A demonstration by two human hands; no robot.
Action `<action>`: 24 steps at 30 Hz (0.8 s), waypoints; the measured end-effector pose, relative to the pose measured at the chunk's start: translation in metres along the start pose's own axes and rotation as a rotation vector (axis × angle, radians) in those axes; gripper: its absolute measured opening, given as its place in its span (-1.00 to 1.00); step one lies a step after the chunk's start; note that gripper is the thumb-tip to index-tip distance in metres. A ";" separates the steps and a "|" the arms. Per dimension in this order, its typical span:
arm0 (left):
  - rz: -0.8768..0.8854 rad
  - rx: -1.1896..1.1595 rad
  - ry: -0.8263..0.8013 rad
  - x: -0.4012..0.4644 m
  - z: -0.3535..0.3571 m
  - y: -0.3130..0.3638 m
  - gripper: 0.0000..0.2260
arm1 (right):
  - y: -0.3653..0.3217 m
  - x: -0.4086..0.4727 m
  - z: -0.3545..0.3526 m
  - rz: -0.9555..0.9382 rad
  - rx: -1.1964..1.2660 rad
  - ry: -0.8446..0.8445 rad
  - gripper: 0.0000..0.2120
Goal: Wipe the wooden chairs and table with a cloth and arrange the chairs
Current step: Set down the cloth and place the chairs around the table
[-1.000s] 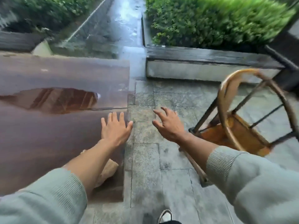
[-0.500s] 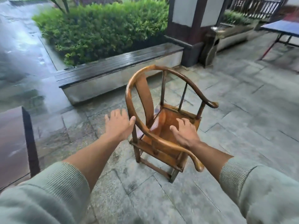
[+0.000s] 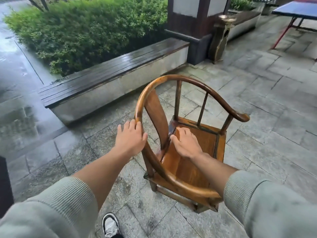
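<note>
Head view
Chair (image 3: 193, 162): a wooden armchair with a curved horseshoe rail stood upright on the wet stone paving (image 3: 267, 103), directly before the person.
Left hand (image 3: 131, 139): fingers were straight and spread, the fingertips touching the outer side of the rail where it bends down beside the back splat (image 3: 157, 117); nothing was clasped.
Right hand (image 3: 186, 143): it lay palm down over the seat, just inside the rail and right of the splat, fingers loosely extended; whether it pressed on the seat could not be told. It held nothing.
Sleeves: both forearms were bare below grey-green ribbed cuffs (image 3: 240, 189).
Beyond the hands: a dark slatted bench (image 3: 109, 71) ran along a hedge (image 3: 82, 30), well apart from the chair.
Far right of the hands: a blue table (image 3: 295, 10) on red legs.
Below the left arm: one black-and-white shoe (image 3: 110, 225).
Left edge: a dark table corner (image 3: 5, 182).
</note>
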State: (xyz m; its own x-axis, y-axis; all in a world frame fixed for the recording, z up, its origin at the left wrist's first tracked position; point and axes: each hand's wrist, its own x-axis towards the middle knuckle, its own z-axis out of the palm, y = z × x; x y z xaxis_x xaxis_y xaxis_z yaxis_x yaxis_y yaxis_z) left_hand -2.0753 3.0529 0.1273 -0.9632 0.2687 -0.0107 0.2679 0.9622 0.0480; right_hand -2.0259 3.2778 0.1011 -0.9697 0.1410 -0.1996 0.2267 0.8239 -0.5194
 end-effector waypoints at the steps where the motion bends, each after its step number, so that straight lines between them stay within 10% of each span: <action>1: 0.045 0.009 -0.002 0.026 0.004 -0.016 -0.44 | -0.014 0.025 0.009 -0.002 -0.004 0.004 -0.45; 12: 0.569 0.047 -0.031 0.273 0.016 -0.090 -0.46 | -0.092 0.167 0.060 0.407 0.047 0.101 -0.47; 24: 0.961 0.255 -0.073 0.458 -0.005 0.020 -0.48 | -0.044 0.263 0.016 0.867 0.223 0.378 -0.45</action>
State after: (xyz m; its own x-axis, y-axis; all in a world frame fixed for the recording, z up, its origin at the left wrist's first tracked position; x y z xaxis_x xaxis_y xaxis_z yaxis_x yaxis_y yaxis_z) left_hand -2.5113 3.1951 0.1283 -0.3333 0.9321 -0.1414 0.9382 0.3131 -0.1478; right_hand -2.2897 3.2699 0.0576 -0.4147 0.8490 -0.3276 0.8506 0.2337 -0.4711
